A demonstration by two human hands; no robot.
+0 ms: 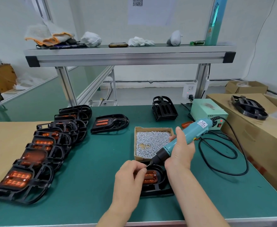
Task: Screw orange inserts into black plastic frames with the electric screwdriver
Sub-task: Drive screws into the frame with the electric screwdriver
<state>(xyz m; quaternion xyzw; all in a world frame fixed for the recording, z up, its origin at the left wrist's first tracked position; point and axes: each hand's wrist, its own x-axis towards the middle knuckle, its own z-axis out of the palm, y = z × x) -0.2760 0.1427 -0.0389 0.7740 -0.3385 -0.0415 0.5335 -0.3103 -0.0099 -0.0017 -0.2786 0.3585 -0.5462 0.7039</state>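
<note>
Judged light, rigid and smooth, the black plastic frame (157,190) with its ribbed orange insert (150,176) lies flat beneath both hands and is best steadied by its rim. The right hand (180,151) wraps the teal electric screwdriver (188,135), tilted bit-down. The left hand (131,172) pinches at the bit tip, apparently on a small screw.

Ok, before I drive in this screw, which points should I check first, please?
1. Grip of the right hand on the electric screwdriver: ok.
2. Seating of the screw on the bit, pinched by the left hand: cannot tell, too small.
3. The orange insert lying in the black frame: ok.
4. Tool upright over the hole: not ok, it is tilted.
5. The power box switched on: ok, a red light shows.
6. The screw box stocked: ok.
</note>
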